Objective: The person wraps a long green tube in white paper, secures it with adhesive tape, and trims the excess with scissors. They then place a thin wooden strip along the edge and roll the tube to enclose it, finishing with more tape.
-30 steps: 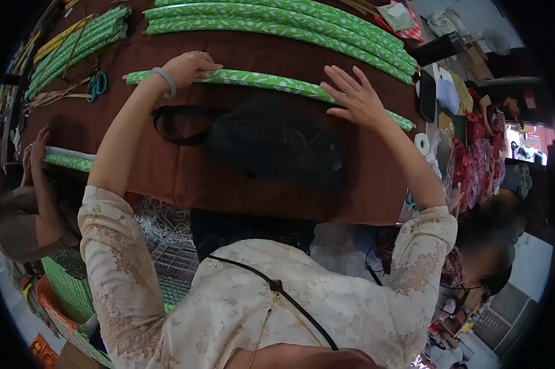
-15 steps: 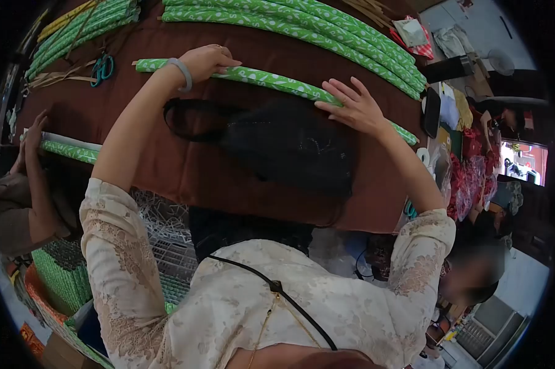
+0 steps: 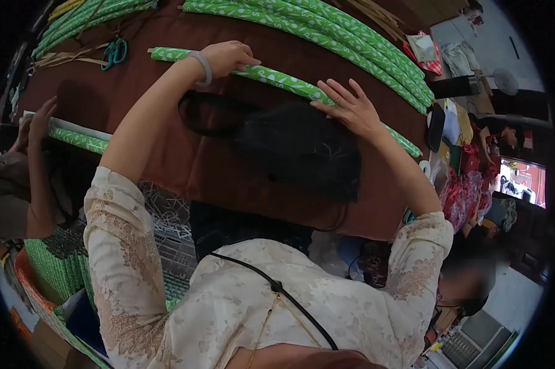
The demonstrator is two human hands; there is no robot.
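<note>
A long roll of green wrapping paper (image 3: pixel 277 79) with a white pattern lies across the brown-covered table (image 3: pixel 148 135). My left hand (image 3: pixel 228 58), with a grey bangle at the wrist, is closed over the left half of this roll; the fingertips on its far side are hidden. Farther right, my right hand (image 3: pixel 352 111) rests on the same roll with its fingers spread and stretched out. Between my forearms, nearer to my body, sits a black bag (image 3: pixel 296 147) with a looped strap.
Several more green rolls (image 3: pixel 308 31) lie along the far edge. Blue-handled scissors (image 3: pixel 114 54) are at the far left. Another person's hands (image 3: pixel 40 120) touch a green roll (image 3: pixel 77 139) at left. A black phone-like object (image 3: pixel 435 126) lies near the right edge.
The whole view has shifted slightly, so the table's contents sit a little farther right. Both hands stay on the roll in nearly the same places.
</note>
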